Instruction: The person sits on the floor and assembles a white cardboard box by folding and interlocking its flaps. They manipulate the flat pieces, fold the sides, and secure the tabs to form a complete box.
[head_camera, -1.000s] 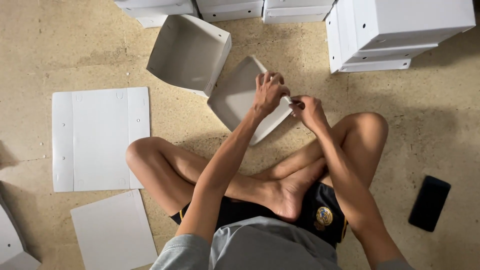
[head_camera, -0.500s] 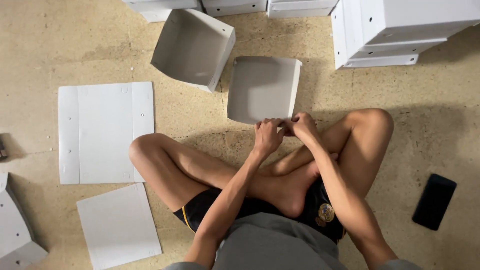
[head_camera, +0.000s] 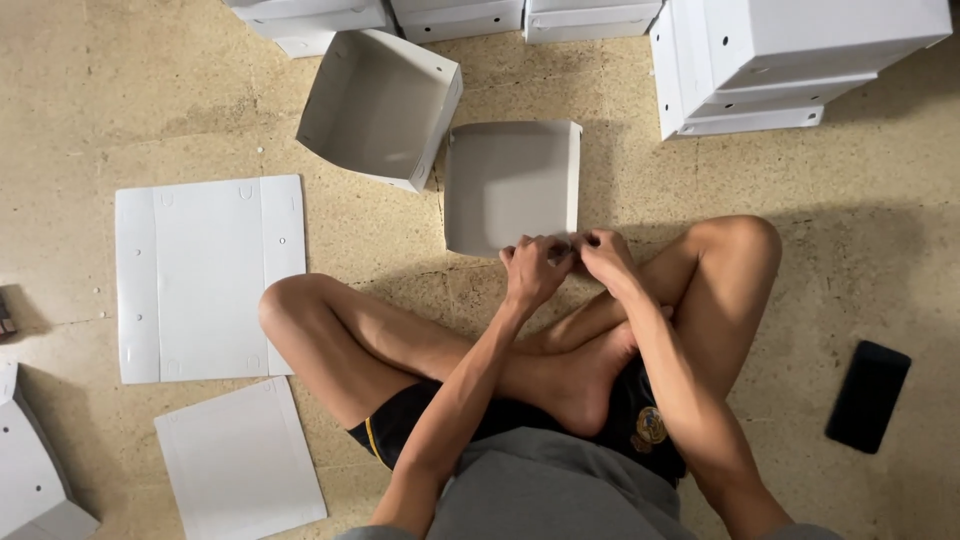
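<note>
I sit cross-legged on the floor. A half-folded white cardboard box piece (head_camera: 510, 180) lies flat in front of my legs. My left hand (head_camera: 535, 268) and my right hand (head_camera: 605, 255) meet at its near edge, fingers curled and pinching that edge. An assembled open white box (head_camera: 380, 105) lies tilted just to the left of it.
Two flat white cardboard sheets lie at my left, one large (head_camera: 205, 275) and one smaller (head_camera: 240, 460). Stacks of finished white boxes (head_camera: 790, 60) stand at the back. A black phone (head_camera: 868, 395) rests on the floor at the right. More folded cardboard (head_camera: 35, 480) sits at the lower left.
The box piece was held up tilted a second ago; it now lies flat on the floor, and both hands have come down to its near edge.
</note>
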